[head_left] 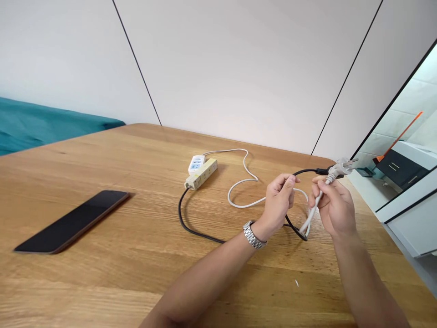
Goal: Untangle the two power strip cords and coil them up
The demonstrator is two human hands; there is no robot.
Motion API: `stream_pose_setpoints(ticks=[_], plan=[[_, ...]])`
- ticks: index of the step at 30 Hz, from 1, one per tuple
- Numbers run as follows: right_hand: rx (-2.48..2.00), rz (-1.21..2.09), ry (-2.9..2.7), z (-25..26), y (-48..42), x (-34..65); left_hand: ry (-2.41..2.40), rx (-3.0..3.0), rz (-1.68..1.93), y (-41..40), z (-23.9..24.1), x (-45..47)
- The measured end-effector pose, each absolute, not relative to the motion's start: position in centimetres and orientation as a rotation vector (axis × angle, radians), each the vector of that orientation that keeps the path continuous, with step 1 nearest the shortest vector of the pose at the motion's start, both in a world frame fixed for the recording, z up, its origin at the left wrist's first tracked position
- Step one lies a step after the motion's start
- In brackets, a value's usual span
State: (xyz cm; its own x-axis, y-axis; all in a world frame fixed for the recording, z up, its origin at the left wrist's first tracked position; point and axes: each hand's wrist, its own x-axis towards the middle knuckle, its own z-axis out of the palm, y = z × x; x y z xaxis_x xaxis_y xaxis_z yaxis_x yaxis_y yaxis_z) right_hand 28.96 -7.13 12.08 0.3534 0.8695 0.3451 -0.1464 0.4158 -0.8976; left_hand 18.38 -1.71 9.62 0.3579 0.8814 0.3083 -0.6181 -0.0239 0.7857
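Two power strips lie side by side on the wooden table (102, 282): a cream one (202, 174) with a black cable (186, 223) and a small white one (195, 164) with a white cable (239, 182). My left hand (278, 202), with a metal watch on its wrist, pinches the black cable where it loops up. My right hand (332, 205) holds the white cable just below its grey-white plug (341, 167), whose prongs point right. A black plug end (322, 171) sits right behind the white plug. Both hands hover above the table's right part.
A dark phone (73, 222) lies face up on the table's left side. Teal fabric (41, 123) lies beyond the table's far left edge. A white wall stands behind, and a mirror or glass panel (403, 136) flanks the right edge.
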Motion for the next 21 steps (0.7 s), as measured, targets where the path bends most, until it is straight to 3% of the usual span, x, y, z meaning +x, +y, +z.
stream_pose_setpoints(ticks=[4, 10, 18, 21], plan=[[-0.852, 0.703, -1.070, 12.5, -7.8, 29.3, 0.349, 0.844, 1.243, -1.4, 10.1, 18.2], [-1.121, 0.303, -0.969, 12.0, -6.5, 32.6, 0.191, 0.751, 1.451, -1.8, 10.5, 17.5], [-0.997, 1.136, -0.992, 10.6, -4.5, 30.4, 0.149, 1.743, 1.383, -2.8, 9.7, 17.2], [-0.822, 1.291, -1.136, 10.8, -5.3, 29.9, 0.244, 1.995, 1.464, -2.6, 9.9, 17.4]])
